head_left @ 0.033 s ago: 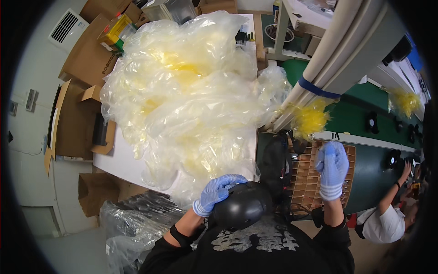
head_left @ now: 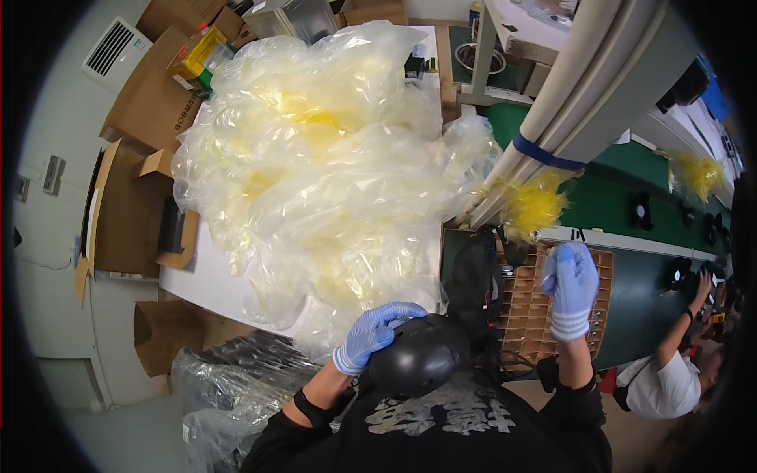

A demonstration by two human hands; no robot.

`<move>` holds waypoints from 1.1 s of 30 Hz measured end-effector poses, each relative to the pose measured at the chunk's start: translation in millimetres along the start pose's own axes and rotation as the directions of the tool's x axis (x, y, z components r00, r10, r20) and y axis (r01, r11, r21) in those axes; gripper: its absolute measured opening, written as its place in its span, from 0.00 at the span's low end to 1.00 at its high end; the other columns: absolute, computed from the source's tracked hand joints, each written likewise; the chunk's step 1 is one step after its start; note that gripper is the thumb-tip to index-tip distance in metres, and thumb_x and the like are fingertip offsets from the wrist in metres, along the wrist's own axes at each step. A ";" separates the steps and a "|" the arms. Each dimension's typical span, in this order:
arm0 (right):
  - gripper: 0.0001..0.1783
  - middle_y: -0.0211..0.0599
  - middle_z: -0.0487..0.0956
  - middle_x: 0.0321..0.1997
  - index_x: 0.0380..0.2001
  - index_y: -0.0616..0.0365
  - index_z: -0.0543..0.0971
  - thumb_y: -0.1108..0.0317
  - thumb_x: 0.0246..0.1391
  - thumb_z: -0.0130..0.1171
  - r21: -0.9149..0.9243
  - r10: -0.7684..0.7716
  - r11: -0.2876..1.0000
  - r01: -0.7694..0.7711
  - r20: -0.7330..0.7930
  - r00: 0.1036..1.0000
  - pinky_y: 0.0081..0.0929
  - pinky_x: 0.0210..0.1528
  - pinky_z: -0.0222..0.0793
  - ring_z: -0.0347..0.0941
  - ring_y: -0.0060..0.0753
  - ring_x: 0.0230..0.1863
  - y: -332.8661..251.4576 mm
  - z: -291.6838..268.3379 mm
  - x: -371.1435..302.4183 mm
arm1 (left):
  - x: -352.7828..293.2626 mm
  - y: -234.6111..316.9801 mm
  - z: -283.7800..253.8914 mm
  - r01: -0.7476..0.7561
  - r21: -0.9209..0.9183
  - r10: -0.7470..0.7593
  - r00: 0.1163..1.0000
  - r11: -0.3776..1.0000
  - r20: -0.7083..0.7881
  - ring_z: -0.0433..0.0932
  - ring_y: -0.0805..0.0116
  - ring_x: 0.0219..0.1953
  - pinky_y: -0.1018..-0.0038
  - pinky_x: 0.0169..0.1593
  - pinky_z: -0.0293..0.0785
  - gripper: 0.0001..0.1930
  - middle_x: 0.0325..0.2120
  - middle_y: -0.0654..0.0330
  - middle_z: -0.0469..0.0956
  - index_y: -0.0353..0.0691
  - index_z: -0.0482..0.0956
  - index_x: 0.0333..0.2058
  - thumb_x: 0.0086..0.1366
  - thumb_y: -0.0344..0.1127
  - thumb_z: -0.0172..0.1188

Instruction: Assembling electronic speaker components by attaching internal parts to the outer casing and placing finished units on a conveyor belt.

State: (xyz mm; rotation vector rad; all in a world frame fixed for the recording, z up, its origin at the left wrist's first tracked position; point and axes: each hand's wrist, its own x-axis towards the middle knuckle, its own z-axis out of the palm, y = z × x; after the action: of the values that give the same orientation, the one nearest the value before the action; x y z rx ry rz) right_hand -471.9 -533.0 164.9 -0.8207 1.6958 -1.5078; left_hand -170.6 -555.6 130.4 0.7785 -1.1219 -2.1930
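Observation:
My left hand (head_left: 378, 337), in a pale blue knitted glove, rests on a glossy black helmet (head_left: 418, 355) close to my body. Its fingers curl over the top of the rounded shell. My right hand (head_left: 571, 285), gloved the same way, is closed above a brown tray with many small compartments (head_left: 524, 323). What its curled fingers hold, if anything, is hidden. Between the helmet and the tray lies a dark bundle of cloth or straps (head_left: 473, 280), its kind unclear.
Large clear and yellowish plastic bags (head_left: 339, 181) cover the white table (head_left: 197, 272). Cardboard boxes (head_left: 130, 209) stand at the left. A pillar with pipes (head_left: 583, 102) rises behind the tray, beside a yellow tuft (head_left: 532, 206). At the right, a person (head_left: 662, 378) reaches over a green bench (head_left: 639, 307).

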 end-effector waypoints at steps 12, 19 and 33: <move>0.06 0.34 0.71 0.20 0.28 0.57 0.70 0.67 0.56 0.51 0.715 0.284 0.625 -0.315 0.168 0.944 0.25 0.18 0.66 0.68 0.28 0.18 19.5 16.9 61.5 | -4.3 4.5 17.0 -0.069 -0.044 0.069 0.998 0.997 0.012 0.70 0.63 0.52 0.69 0.58 0.62 0.36 0.48 0.52 0.72 0.28 0.70 0.49 0.52 0.54 0.63; 0.19 0.50 0.74 0.45 0.44 0.66 0.71 0.60 0.58 0.50 0.803 0.041 0.588 -0.102 0.096 0.995 0.36 0.49 0.69 0.70 0.45 0.49 -29.7 33.1 -22.8 | -10.2 5.5 13.5 -0.099 -0.042 0.101 0.994 0.994 0.046 0.70 0.62 0.52 0.69 0.58 0.62 0.37 0.47 0.51 0.72 0.26 0.70 0.49 0.52 0.55 0.63; 0.25 0.37 0.71 0.46 0.54 0.62 0.65 0.78 0.51 0.52 0.155 0.069 0.892 -0.425 0.882 0.467 0.26 0.53 0.64 0.67 0.28 0.50 -12.9 38.2 -85.9 | -19.1 1.0 34.5 -0.023 -0.105 0.048 0.968 0.994 0.247 0.70 0.70 0.41 0.75 0.49 0.64 0.34 0.39 0.56 0.73 0.29 0.70 0.47 0.55 0.57 0.60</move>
State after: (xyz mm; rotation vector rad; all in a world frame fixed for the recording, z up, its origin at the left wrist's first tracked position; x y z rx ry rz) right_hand -393.1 -483.6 183.6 -0.8552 0.6848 -0.8628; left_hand -181.7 -524.8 152.5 0.4438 -1.1218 -2.3444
